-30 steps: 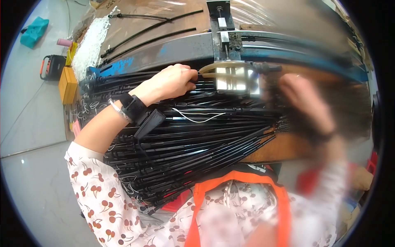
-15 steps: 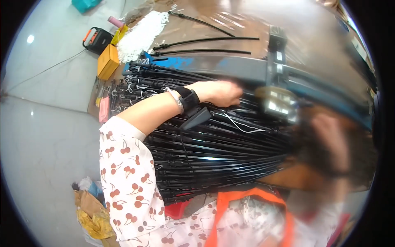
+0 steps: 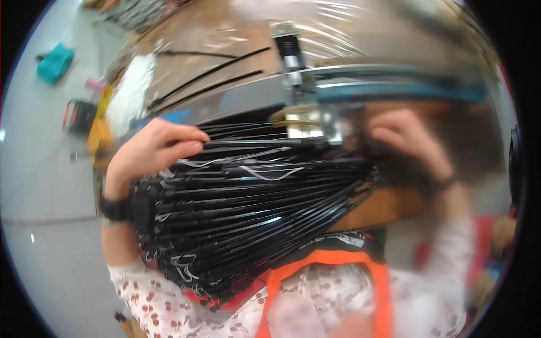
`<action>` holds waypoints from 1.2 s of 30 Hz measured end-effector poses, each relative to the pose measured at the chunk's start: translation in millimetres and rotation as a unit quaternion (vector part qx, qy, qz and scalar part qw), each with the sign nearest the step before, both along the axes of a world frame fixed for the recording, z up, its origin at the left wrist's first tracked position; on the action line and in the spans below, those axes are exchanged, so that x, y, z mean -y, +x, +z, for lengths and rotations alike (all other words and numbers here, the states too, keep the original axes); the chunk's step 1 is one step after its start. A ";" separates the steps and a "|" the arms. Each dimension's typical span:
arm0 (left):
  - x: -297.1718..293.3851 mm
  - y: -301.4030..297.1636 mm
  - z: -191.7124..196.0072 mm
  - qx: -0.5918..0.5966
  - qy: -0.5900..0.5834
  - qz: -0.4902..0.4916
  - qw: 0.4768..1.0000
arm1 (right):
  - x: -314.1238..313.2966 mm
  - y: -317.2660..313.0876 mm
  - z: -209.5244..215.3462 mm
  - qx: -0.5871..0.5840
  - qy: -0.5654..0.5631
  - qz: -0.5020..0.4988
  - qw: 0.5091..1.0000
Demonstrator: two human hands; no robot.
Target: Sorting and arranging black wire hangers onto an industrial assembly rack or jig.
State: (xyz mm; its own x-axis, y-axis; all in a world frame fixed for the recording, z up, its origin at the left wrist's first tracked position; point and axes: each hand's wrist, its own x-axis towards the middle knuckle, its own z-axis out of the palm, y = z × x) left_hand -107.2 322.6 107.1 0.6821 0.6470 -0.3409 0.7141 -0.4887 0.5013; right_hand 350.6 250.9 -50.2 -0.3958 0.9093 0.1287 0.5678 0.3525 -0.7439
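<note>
A broad heap of thin black rods with white cord loops lies across the work surface before me. My left hand is over the heap's left end, thumb and fingers pinched on a black rod that runs right toward a metal fixture. Just right of the fixture, my right hand is raised with its fingers curled together and somewhat blurred. Whatever those fingers hold, if anything, cannot be made out. A loose white cord lies on top of the heap.
Behind the heap runs a long grey and blue metal beam. Beyond it lie several separate black rods and a white pile. A yellow box and a black case stand at the left.
The view has swung to the right. My left hand has moved back to the left end of the heap and pinches a rod there. My right hand has risen beside the fixture.
</note>
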 end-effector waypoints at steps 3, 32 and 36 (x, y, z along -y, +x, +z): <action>32.1 71.5 -15.4 0.128 0.085 0.036 0.987 | -1.5 5.7 3.2 0.105 0.187 -0.004 0.977; -6.6 281.9 -35.6 0.107 0.311 -0.236 0.914 | 8.6 160.5 -11.0 0.029 0.392 -0.225 0.891; -36.2 276.9 -44.6 0.088 0.367 -0.194 0.905 | 5.8 194.4 -42.4 0.096 0.326 -0.337 0.878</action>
